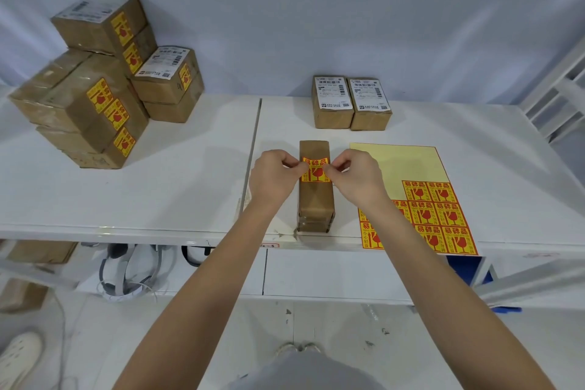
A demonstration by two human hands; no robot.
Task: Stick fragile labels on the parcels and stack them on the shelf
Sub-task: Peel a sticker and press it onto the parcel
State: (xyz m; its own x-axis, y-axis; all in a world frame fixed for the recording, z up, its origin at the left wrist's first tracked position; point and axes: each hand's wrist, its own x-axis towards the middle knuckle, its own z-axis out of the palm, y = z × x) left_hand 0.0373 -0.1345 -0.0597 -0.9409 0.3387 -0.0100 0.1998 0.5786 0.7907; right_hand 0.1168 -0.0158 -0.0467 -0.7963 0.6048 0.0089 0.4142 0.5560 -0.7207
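A yellow-and-red fragile label (316, 170) lies across the top of a narrow brown parcel (316, 199) standing near the front edge of the white table (474, 142). The left hand (275, 176) pinches the label's left edge and the right hand (356, 177) pinches its right edge. Just right of the parcel lies the label sheet (408, 168). Two unlabelled parcels (351, 103) sit side by side behind it. Well to the left, labelled parcels are stacked (101, 85).

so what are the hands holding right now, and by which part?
Both hold one fragile label over the parcel: left hand pinches its left edge, right hand its right edge. The parcel itself isn't gripped.
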